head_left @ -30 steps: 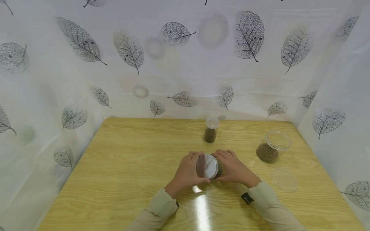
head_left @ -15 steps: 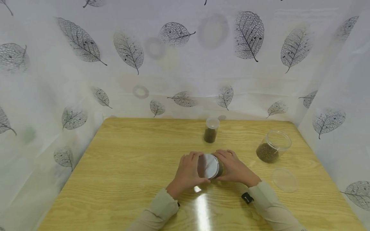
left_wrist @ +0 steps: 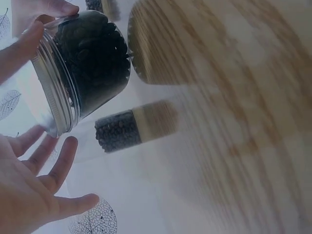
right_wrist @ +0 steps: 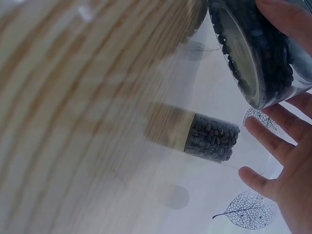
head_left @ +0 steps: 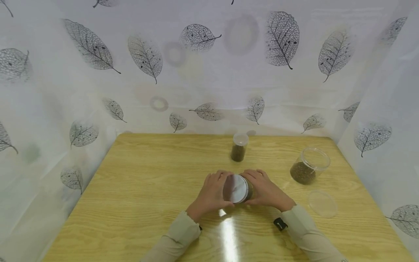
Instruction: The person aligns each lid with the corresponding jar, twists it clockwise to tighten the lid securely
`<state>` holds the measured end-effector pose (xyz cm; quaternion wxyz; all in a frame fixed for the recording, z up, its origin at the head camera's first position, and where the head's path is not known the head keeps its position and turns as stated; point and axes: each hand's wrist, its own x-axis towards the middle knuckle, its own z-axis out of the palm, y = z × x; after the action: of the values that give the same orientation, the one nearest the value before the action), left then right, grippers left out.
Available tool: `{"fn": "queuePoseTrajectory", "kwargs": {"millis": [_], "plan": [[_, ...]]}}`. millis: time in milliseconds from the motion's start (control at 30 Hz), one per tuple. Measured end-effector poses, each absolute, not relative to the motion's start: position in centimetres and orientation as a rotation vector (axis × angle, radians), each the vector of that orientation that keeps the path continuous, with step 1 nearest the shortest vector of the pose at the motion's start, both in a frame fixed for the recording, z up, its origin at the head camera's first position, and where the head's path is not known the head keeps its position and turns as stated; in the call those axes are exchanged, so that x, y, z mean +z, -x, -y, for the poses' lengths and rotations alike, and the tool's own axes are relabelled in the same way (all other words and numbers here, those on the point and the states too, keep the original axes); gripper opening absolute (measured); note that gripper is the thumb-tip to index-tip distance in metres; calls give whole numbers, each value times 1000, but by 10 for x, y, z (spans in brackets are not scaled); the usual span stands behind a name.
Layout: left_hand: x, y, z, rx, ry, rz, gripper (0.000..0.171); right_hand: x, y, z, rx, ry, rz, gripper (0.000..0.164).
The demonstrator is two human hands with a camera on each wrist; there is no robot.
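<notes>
A clear jar [left_wrist: 92, 58] of dark beans, with a silver screw lid [head_left: 235, 189], tilts between both hands in the head view, its lid toward the left. My left hand [head_left: 209, 194] grips the lid's edge with thumb and fingers spread round it. My right hand [head_left: 266, 191] holds the jar's body from the other side, thumb near me and fingers behind. In the right wrist view the jar's underside shows, close over the table, and the right thumb [right_wrist: 290, 22] lies across the glass.
Behind the hands stands a slim clear jar [head_left: 238, 153] partly filled with beans. To the right is a wide lidless jar [head_left: 302, 173] with beans low in it; a clear disc-shaped lid [head_left: 322, 203] lies nearer me on the wooden table [head_left: 137, 189]. Leaf-patterned sheets [head_left: 209, 80] enclose the table.
My left hand has shifted slightly at the lid, its thumb drawing back a little to the left. The jar and my right hand stay almost where they were.
</notes>
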<state>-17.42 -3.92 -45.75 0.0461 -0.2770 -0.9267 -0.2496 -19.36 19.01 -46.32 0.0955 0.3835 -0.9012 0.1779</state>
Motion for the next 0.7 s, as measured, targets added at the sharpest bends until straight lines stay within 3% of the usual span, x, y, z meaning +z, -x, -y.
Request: {"fn": "queuePoseTrajectory", "kwargs": {"millis": [400,700], "plan": [[-461,161,29,-1234,438,2796,92,-465,194,-191,516,-1088,2706,91],[-466,160,24,-1333,387,2762,90,-469,195,-191,571,-1069,2720,91]]}}
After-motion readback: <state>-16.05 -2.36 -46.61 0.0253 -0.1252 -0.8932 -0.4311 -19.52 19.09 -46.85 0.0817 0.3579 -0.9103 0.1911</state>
